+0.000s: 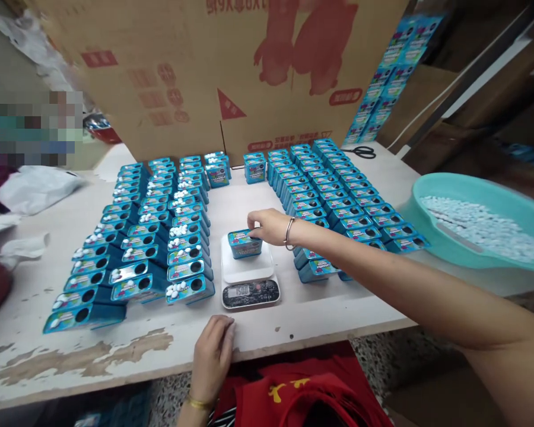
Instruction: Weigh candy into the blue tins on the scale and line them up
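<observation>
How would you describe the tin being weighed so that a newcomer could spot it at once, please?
Find the white kitchen scale near the table's front edge, between the two blocks of blue tins. The blue tin sits on its platform, under the right hand. It is the only tin raised on the scale, apart from the rows.

1. A small packing workshop: rows of identical blue tins [160,237] cover a worn table [48,356].
2. Centre: a weighing scale [249,284].
3. Right: a basin of white candies [480,225]; behind, a cardboard carton [231,71].
</observation>
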The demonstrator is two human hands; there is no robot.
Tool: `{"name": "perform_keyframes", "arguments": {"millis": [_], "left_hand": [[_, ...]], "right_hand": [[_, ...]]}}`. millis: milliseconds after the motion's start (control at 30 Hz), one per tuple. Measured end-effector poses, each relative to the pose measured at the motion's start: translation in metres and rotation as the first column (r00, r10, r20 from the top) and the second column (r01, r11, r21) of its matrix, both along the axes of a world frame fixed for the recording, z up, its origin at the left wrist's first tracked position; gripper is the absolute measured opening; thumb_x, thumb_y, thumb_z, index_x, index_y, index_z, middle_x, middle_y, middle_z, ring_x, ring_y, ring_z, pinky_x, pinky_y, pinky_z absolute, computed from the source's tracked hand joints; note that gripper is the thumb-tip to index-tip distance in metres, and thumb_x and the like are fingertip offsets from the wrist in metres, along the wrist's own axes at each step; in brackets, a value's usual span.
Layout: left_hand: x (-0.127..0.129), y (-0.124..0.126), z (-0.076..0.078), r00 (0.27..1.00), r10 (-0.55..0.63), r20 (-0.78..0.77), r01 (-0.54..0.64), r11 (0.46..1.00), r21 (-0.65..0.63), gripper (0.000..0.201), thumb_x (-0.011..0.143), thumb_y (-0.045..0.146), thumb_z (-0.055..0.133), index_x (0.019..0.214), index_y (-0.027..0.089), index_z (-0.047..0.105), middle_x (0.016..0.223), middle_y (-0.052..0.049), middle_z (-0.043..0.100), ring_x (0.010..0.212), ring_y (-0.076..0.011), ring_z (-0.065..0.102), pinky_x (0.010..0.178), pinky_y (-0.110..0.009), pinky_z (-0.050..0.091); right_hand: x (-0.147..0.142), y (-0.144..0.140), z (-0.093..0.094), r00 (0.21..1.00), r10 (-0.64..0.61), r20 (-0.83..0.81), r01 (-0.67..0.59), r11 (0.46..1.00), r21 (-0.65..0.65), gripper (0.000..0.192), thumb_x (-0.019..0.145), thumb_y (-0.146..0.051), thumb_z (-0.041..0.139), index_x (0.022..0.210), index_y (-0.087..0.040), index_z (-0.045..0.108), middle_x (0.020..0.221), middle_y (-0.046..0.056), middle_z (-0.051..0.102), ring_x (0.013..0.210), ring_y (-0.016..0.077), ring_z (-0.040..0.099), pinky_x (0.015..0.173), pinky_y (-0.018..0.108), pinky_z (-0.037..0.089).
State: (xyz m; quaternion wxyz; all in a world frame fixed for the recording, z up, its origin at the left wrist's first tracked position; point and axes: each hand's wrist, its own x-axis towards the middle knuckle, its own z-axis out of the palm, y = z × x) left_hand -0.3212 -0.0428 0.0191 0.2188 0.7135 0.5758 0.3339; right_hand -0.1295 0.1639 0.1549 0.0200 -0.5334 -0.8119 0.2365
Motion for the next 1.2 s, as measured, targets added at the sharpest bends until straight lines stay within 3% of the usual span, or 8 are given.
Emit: {"name": "perform_keyframes", "arguments": {"millis": [267, 500, 667, 767, 900, 1000, 1100, 1200], "left_hand": [[-0.004, 0.002, -0.020, 0.997, 0.076, -0.002, -0.076, 0.994, 0.083, 0.012, 0.090, 0.022, 0.047, 0.094, 0.020, 0.058, 0.088, -0.004, 0.060, 0.086, -0.0146, 0.059, 0.076, -0.027, 0.050], [-0.003, 0.001, -0.024, 0.997, 0.071, -0.034, -0.067, 0.993, 0.099, 0.013, 0.090, 0.022, 0.046, 0.093, 0.019, 0.058, 0.087, -0.004, 0.060, 0.084, -0.0149, 0.059, 0.076, -0.028, 0.050], [-0.002, 0.001, -0.025, 0.996, 0.069, -0.051, -0.063, 0.992, 0.108, 0.011, 0.090, 0.021, 0.047, 0.093, 0.019, 0.057, 0.087, -0.004, 0.059, 0.083, -0.0141, 0.059, 0.077, -0.027, 0.049], [-0.001, 0.000, -0.026, 0.995, 0.081, -0.062, -0.072, 0.990, 0.125, 0.011, 0.089, 0.020, 0.048, 0.096, 0.018, 0.056, 0.088, -0.004, 0.058, 0.085, -0.0139, 0.058, 0.077, -0.027, 0.049], [0.001, 0.001, -0.030, 0.983, 0.170, -0.064, -0.156, 0.973, 0.172, 0.017, 0.089, 0.021, 0.048, 0.105, 0.017, 0.054, 0.103, -0.009, 0.059, 0.093, -0.0164, 0.058, 0.081, -0.031, 0.050], [0.002, 0.003, -0.032, 0.974, 0.197, -0.112, -0.177, 0.971, 0.161, 0.033, 0.089, 0.023, 0.048, 0.122, 0.016, 0.047, 0.117, -0.014, 0.057, 0.096, -0.0185, 0.059, 0.086, -0.035, 0.050], [0.003, 0.005, -0.032, 0.971, 0.151, -0.187, -0.120, 0.979, 0.165, 0.046, 0.089, 0.024, 0.048, 0.134, 0.017, 0.039, 0.124, -0.014, 0.057, 0.106, -0.0219, 0.059, 0.090, -0.038, 0.049], [0.003, 0.005, -0.031, 0.969, 0.114, -0.218, -0.075, 0.981, 0.181, 0.048, 0.089, 0.024, 0.048, 0.136, 0.018, 0.039, 0.127, -0.013, 0.056, 0.114, -0.0235, 0.056, 0.094, -0.040, 0.048]], "right_hand": [[-0.006, 0.003, 0.004, 0.999, 0.013, 0.046, -0.013, 1.000, 0.007, 0.017, 0.080, -0.030, 0.067, 0.090, -0.015, 0.067, 0.088, 0.005, 0.068, 0.079, 0.0136, 0.059, 0.062, 0.021, 0.037], [-0.012, 0.007, 0.006, 0.995, 0.028, 0.091, -0.033, 0.998, 0.050, 0.022, 0.074, -0.027, 0.073, 0.089, -0.013, 0.067, 0.083, 0.007, 0.066, 0.083, 0.0179, 0.059, 0.066, 0.024, 0.039], [-0.005, 0.007, 0.009, 0.986, -0.087, -0.141, 0.089, 0.996, 0.004, 0.010, 0.074, -0.018, 0.072, 0.076, -0.012, 0.064, 0.064, 0.001, 0.057, 0.063, 0.0114, 0.053, 0.059, 0.023, 0.037], [0.010, 0.004, 0.007, 0.842, -0.308, -0.443, 0.169, 0.930, -0.325, 0.014, 0.084, -0.023, 0.062, 0.074, -0.013, 0.059, 0.053, -0.003, 0.048, 0.043, 0.0051, 0.038, 0.044, 0.019, 0.028], [0.035, -0.004, -0.001, 0.528, -0.629, -0.571, 0.056, 0.697, -0.715, 0.024, 0.086, -0.030, 0.060, 0.072, -0.011, 0.055, 0.054, -0.003, 0.046, 0.038, 0.0001, 0.027, 0.035, 0.014, 0.017], [0.050, -0.010, -0.006, 0.404, -0.738, -0.540, 0.053, 0.609, -0.792, 0.017, 0.085, -0.019, 0.060, 0.073, -0.008, 0.058, 0.058, 0.001, 0.049, 0.041, 0.0004, 0.033, 0.034, 0.011, 0.025], [0.058, -0.014, -0.007, 0.362, -0.770, -0.525, 0.084, 0.588, -0.804, 0.007, 0.080, -0.004, 0.059, 0.074, -0.008, 0.060, 0.062, 0.004, 0.054, 0.047, 0.0038, 0.044, 0.037, 0.012, 0.035], [0.062, -0.015, -0.007, 0.359, -0.769, -0.529, 0.068, 0.587, -0.807, 0.015, 0.073, 0.007, 0.057, 0.077, -0.008, 0.060, 0.062, 0.005, 0.056, 0.049, 0.0058, 0.049, 0.037, 0.012, 0.036]]}}
